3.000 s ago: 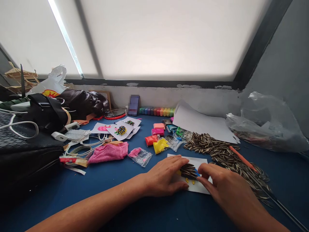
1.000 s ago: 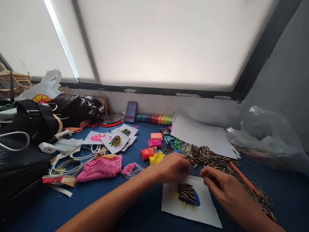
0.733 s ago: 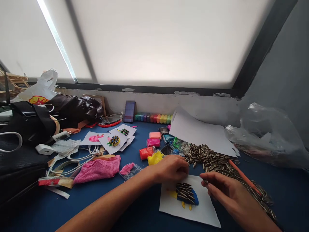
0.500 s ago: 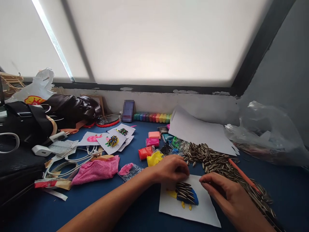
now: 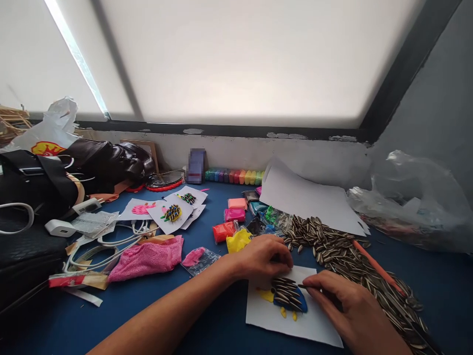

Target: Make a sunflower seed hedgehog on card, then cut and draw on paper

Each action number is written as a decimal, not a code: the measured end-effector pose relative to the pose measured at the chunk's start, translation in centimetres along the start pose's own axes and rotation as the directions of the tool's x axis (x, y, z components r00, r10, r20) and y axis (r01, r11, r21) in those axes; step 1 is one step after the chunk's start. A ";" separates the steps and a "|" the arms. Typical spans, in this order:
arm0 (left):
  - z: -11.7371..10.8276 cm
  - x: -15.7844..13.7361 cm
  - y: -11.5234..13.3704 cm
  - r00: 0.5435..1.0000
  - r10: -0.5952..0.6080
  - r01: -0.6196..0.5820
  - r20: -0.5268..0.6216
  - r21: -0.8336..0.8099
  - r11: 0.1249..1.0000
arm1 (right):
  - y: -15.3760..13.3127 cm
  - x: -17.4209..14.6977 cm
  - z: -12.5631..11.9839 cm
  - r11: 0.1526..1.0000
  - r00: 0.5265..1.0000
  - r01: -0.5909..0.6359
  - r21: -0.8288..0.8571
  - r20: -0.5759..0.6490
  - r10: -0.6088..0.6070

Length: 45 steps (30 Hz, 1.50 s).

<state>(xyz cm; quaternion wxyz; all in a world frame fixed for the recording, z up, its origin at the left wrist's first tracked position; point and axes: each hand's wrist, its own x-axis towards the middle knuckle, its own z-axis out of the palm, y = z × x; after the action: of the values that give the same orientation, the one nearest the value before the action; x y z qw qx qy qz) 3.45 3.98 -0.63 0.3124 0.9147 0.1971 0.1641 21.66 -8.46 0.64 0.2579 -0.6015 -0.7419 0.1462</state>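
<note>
Between thumb and fingertips, my right hand point(image 5: 347, 308) pinches a sunflower seed point(image 5: 303, 286) at the right edge of a small clay hedgehog. Its blue clay body point(image 5: 303, 301) bears several striped seeds stuck in as spines, with a yellow clay snout point(image 5: 265, 295) and yellow feet point(image 5: 294, 316). The figure lies on a sheet of white paper point(image 5: 266, 318). My left hand point(image 5: 268, 256) rests at the top edge of that sheet, fingers curled closed; whatever its fingertips hold, if anything, is hidden. A yellow clay packet point(image 5: 238, 240) lies just beyond my left wrist.
A heap of sunflower seeds point(image 5: 340, 249) with an orange stick point(image 5: 379, 267) spreads on the right. Clay packets point(image 5: 235, 215) and white sheets point(image 5: 310, 197) lie behind. Finished clay cards point(image 5: 173, 224), a pink cloth point(image 5: 148, 259), cables and bags occupy the left.
My right hand has shifted slightly left and down, bringing the pinched seed up to the right side of the blue clay. My left hand has stayed nearly still.
</note>
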 end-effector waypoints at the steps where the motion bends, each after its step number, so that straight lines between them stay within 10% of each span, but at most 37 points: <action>1: 0.0 0.0 0.0 1.000 0.002 -0.002 0.001 -0.001 1.000 | 0.0 0.0 0.0 1.000 1.000 -0.004 -0.005 0.003 0.004; 45: -0.5 0.1 0.5 0.999 -0.021 0.021 0.040 0.007 1.000 | 0.1 0.2 0.7 0.986 0.999 0.050 -0.159 0.026 -0.047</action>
<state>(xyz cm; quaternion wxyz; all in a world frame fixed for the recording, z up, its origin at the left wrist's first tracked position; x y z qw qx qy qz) 3.48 3.93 0.06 0.3147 0.9167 0.2011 0.1420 21.29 -8.16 0.07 0.2043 -0.6004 -0.7683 0.0866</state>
